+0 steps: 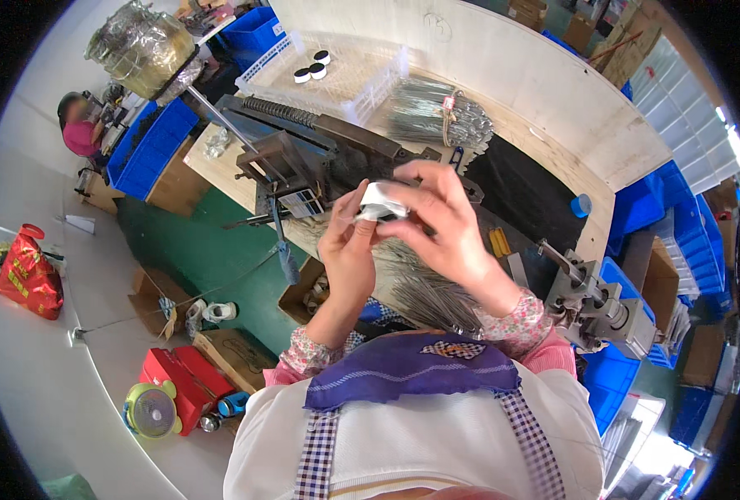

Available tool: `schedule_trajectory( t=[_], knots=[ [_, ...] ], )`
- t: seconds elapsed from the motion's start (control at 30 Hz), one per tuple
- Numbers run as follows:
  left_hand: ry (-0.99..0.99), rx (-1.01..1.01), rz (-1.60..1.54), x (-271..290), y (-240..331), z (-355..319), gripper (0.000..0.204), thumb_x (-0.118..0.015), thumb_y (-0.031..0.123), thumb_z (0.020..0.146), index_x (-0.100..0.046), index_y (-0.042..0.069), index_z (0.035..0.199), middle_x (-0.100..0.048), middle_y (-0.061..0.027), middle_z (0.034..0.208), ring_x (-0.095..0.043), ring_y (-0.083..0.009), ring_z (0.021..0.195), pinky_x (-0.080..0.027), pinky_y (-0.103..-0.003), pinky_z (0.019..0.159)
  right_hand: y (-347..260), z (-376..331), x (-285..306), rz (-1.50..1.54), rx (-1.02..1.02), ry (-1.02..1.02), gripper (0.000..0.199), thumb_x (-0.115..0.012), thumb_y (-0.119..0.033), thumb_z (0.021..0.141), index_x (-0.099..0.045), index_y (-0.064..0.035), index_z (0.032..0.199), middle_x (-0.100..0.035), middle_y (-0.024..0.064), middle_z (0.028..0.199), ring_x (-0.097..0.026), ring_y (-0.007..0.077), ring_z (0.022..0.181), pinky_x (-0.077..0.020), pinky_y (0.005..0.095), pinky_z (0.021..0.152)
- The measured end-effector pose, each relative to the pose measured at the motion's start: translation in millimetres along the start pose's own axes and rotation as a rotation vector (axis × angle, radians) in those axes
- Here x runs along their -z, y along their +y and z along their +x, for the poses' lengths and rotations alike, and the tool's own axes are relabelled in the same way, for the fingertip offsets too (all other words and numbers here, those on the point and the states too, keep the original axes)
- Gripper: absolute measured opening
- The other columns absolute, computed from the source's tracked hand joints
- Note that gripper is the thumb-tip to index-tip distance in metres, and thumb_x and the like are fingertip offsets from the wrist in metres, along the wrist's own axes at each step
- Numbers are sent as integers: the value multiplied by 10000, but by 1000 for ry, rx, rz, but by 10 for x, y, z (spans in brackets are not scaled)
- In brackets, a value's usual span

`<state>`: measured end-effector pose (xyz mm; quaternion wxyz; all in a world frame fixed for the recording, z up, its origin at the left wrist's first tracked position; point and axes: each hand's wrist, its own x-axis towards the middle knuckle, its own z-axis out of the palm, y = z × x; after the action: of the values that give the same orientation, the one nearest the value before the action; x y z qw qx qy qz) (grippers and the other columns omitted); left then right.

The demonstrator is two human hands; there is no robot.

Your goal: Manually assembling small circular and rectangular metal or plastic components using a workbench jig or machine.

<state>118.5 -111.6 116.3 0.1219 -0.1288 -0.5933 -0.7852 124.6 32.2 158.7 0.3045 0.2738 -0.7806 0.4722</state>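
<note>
In front of my chest I hold a small white ring-like roll, dark on its inner side. My left hand is closed on it, the thumb and fingers pinching its left side. My right hand curls over its right side with bent fingers, slightly smeared by motion; the fingertips seem to touch the roll. Below my hands lies a bundle of thin metal rods, and just beyond them stands a dark metal bench machine with a spring and a lever.
A white plastic crate with several small black-and-white round pieces stands at the back. Beside it lies a bundle of metal wires. A metal fixture is at the right, near blue bins. Another person sits far left.
</note>
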Motion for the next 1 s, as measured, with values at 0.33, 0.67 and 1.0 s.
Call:
schedule_trajectory(
  t=[0.33, 0.67, 1.0],
  knots=[
    [-28, 358, -268, 248, 29, -4, 245, -537, 138, 957, -495, 19, 1167, -619, -71, 991, -629, -161, 854, -533, -304, 745, 13, 188, 159, 101, -123, -287, 589, -804, -150, 705, -571, -90, 1243, -618, 47, 1099, -569, 122, 796, -478, 227, 623],
    [-120, 348, -354, 850, 238, -72, 130, -626, 84, 889, -576, 9, 982, -631, -74, 1012, -611, -148, 927, -487, -305, 836, -128, 384, -271, -10, 147, -416, 544, -758, -274, 739, -566, -82, 1210, -607, 131, 1050, -626, 312, 921, -540, 373, 737],
    [279, 68, -459, 1187, 65, 234, 95, -583, 110, 930, -554, 21, 915, -639, -107, 974, -630, -181, 880, -518, -349, 849, 5, 1584, -1117, 302, -93, -229, 317, -465, -250, 989, -582, -27, 1182, -636, 89, 762, -584, 118, 533, -476, 263, 506]
  ],
)
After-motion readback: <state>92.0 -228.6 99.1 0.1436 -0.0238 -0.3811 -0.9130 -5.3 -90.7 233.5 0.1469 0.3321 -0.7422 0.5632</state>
